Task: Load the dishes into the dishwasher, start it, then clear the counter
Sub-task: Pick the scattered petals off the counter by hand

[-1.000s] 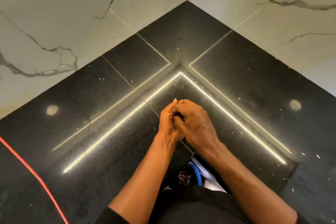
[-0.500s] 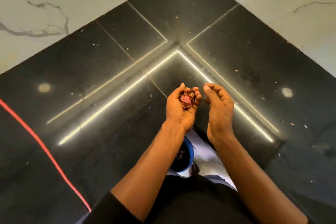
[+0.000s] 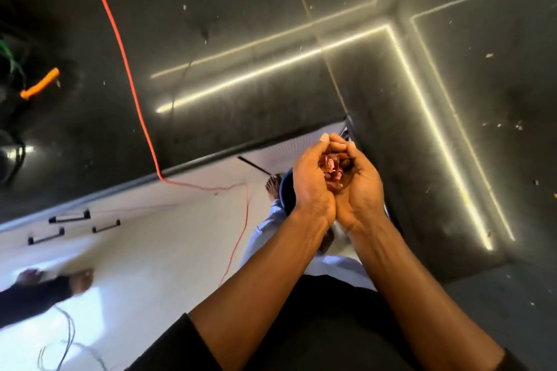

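- Counter (image 3: 241, 24): black, speckled with pale flecks (bright pale streaks cross it toward 1 o'clock).
- Cord (image 3: 129, 75), 10 o'clock: red.
- Blurred object (image 3: 40, 83), 9 o'clock: orange.
- Scraps (image 3: 331, 170), centre: pinkish red.
- Bucket rim (image 3: 286, 193), beside them: blue.

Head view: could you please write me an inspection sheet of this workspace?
Surface: black counter, flecked with crumbs.
Job's things: reddish scraps, cupped in both hands over a blue container.
Clutter: orange object at the counter's far left.
Hands: left hand and right hand pressed together, fingers curled round the scraps.
Cables: red cable crosses the counter and drops over its edge; grey wires on the floor.
Surroundings: pale floor, black drawer handles, another person's foot.
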